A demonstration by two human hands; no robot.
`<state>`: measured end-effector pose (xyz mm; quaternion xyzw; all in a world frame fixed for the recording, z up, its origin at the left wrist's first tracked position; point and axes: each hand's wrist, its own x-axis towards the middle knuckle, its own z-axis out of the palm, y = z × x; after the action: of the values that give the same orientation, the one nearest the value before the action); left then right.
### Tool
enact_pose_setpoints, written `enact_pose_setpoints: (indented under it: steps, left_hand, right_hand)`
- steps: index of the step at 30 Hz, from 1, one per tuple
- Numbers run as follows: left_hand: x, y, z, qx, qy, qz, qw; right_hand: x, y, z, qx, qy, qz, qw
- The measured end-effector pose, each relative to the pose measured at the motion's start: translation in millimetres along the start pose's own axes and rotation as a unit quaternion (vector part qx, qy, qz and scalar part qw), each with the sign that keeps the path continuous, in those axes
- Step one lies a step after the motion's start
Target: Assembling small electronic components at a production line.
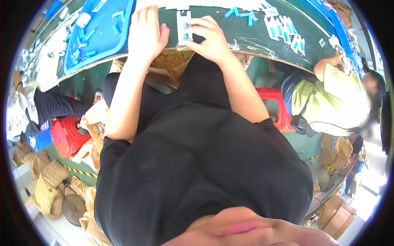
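Note:
My right hand [209, 39] grips a narrow white plastic casing [179, 25] on the dark green table, thumb at its near end and fingers over its right side. Inside the casing lies a blue cylindrical battery [185, 29], partly covered by my fingers. To the left, my left hand [147, 35] lies flat with its fingers stretched forward and thumb out, holding nothing. It rests beside the right rim of a blue tray [124, 39], where several blue batteries with thin wires [85, 37] are scattered.
Rows of white casings with blue batteries [283, 30] stand to the right, with loose blue batteries [242, 14] nearby. A co-worker in a light green shirt [340, 98] sits at the right. A cardboard box [170, 65] is under the table edge; red stools [67, 137] stand at both sides.

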<state>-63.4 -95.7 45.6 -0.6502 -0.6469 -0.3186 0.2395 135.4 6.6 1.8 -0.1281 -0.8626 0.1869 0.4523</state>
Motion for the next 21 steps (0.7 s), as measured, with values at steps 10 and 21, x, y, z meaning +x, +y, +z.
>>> enact_pose_setpoints:
  steps: [10, 21]
  left_hand:
    - [-40.3, 10.5, 34.4, 0.073, -0.069, -0.060, 0.993]
    - [-53.4, 2.1, 38.8, 0.006, 0.013, -0.051, 0.999]
  right_hand:
    - [-65.0, 71.4, -142.9, -0.249, 0.165, 0.237, 0.924]
    - [-64.4, 108.6, -175.8, -0.483, -0.022, 0.323, 0.813]
